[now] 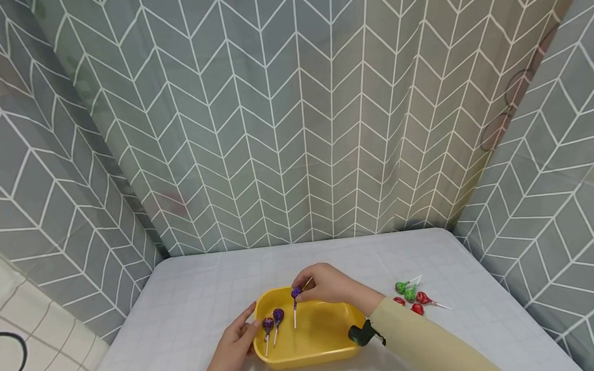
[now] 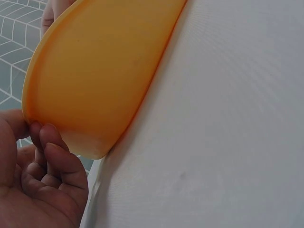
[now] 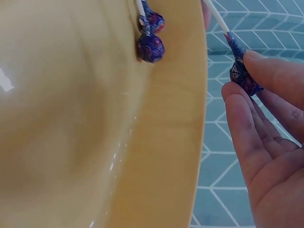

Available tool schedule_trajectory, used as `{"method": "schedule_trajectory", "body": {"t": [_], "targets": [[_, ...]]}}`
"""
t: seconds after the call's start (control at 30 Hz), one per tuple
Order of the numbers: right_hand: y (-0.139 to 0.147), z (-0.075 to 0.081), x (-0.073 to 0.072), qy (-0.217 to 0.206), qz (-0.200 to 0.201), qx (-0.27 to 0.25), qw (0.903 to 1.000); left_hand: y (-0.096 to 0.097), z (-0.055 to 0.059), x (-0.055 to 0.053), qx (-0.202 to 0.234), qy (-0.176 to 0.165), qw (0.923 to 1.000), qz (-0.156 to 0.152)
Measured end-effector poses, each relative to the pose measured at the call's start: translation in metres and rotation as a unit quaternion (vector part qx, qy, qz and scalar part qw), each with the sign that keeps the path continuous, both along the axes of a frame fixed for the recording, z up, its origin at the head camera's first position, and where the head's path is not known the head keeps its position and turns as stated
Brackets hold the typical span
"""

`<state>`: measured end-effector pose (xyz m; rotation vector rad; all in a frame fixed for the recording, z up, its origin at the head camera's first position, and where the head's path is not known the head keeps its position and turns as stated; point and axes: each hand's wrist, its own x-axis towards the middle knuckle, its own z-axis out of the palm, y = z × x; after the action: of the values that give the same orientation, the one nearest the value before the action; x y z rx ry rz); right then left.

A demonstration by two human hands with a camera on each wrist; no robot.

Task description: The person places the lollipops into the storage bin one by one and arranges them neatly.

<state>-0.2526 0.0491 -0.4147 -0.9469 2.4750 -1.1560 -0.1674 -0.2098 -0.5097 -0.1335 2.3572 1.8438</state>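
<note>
The right hand (image 3: pixel 273 156) pinched a purple-wrapped lollipop (image 3: pixel 241 76) near the far rim of a yellow basin (image 3: pixel 161 142). To its left, two more lollipops (image 3: pixel 151 48) lay inside, and a white-lined curtain (image 3: pixel 228 175) hung beyond.

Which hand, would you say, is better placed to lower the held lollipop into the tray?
Probably the right hand: it pinches a purple lollipop at the yellow tray, while the left hand is busy gripping that tray.

You can read no text, label, brand or number in any view. On the purple lollipop wrappers (image 3: pixel 151 50), you see coloured marks too small and blurred to make out.
</note>
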Motion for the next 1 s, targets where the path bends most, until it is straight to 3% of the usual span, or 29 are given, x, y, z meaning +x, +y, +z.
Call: {"method": "schedule_trajectory", "body": {"t": [0.33, 1.0], "targets": [[-0.015, -0.006, 0.001, -0.004, 0.014, 0.036, 0.9992, 0.001, 0.0, 0.001, -0.002, -0.005, 1.0, 0.002], [-0.034, -0.027, -0.003, 0.036, 0.03, 0.121, 0.9915, 0.001, 0.002, 0.002, -0.003, 0.005, 1.0, -0.005]]}}
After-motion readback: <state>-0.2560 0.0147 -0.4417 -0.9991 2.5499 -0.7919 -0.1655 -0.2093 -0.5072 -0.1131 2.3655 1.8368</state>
